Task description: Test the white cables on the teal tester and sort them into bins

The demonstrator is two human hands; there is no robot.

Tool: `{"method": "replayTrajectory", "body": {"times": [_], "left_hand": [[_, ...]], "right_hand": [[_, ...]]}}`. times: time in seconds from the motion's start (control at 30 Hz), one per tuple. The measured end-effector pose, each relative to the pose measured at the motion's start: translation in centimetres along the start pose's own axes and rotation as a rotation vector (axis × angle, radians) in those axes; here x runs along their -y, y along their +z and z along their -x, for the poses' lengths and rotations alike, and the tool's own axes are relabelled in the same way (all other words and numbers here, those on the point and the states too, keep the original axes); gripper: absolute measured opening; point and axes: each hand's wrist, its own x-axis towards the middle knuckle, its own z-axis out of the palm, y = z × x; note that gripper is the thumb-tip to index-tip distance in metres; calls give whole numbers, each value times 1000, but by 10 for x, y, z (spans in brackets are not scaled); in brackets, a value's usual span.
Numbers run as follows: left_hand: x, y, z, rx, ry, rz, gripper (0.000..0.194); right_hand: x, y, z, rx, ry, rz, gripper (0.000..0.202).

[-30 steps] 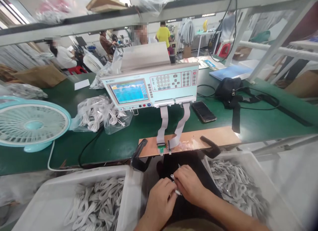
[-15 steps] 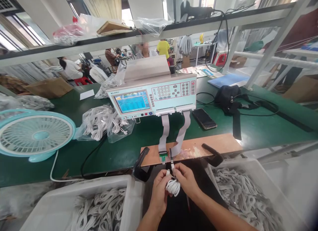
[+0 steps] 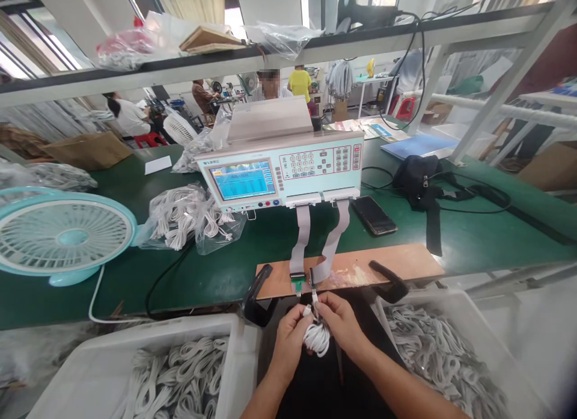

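Note:
A coiled white cable (image 3: 317, 341) hangs between my two hands, just below the table edge. My left hand (image 3: 289, 341) is closed on it, thumb and fingers pinching near one white plug that points up. My right hand (image 3: 341, 320) pinches the cable's other white plug (image 3: 315, 298) right at the small dark connector on the end of the right ribbon cable (image 3: 334, 241). Whether that plug is fully seated I cannot tell. Left of it, a green circuit board (image 3: 298, 285) ends the left ribbon cable (image 3: 300, 241); its metal tip faces me with nothing plugged on.
Both ribbons run up to a tester (image 3: 279, 172) with a lit screen. Black clamps (image 3: 258, 296) hold a wooden board (image 3: 383, 263) at the edge. White bins (image 3: 238, 347) of coiled cables flank me. A fan (image 3: 72, 235), bagged cables (image 3: 180, 217) and a phone (image 3: 374, 216) lie around.
The camera view has shifted slightly. Both hands keep their grip on the cable, and the right hand still holds its plug at the right ribbon's connector.

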Motion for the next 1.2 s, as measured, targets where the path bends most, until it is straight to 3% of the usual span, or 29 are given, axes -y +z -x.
{"method": "replayTrajectory", "body": {"times": [0.2,0.33,0.47,0.83,1.2], "left_hand": [[-8,-9,-4,15,-57,-118,23],[-2,-8,-8,-51,-123,34,19],[1,-4,-9,-112,-55,201,13],[-6,5,-12,-256,-102,378,13],[-1,7,-6,-118,-63,447,22]], "right_hand": [[8,7,-3,-28,152,-191,32],[9,4,-3,-8,130,-160,35],[9,2,-3,5,115,-129,35],[9,2,-4,22,116,-183,33],[9,3,0,22,146,-244,28]]}}
